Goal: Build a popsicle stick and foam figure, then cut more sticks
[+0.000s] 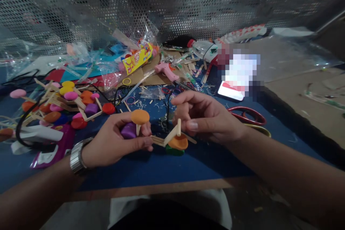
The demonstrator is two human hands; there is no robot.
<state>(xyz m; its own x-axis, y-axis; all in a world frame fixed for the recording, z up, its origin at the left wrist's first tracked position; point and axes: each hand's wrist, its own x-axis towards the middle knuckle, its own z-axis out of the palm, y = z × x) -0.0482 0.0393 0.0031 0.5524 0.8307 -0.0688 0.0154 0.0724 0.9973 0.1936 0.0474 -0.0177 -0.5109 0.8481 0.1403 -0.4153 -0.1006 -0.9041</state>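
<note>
My left hand [118, 140], with a metal watch [78, 156] on the wrist, is closed around a small craft-stick model [159, 141]. The model has thin wooden sticks and rounded coloured pieces: an orange one [140, 116] on top, a purple one [128, 130] by my palm, and an orange cup-shaped one [178, 142] above a green one [174, 151] at the right end. Just beyond that end is my right hand [207, 118], its fingers loosely curled and apart. I see nothing held in it; whether its fingertips touch the upright stick is unclear.
Similar stick pieces [68, 97] are heaped at left, near a purple-and-white glue gun [51, 143]. Behind lie a pink glue gun [167, 72], a yellow packet [137, 59], a bottle [205, 48] and plastic wrap. Scissors [249, 115] and a lit phone [237, 79] are at right.
</note>
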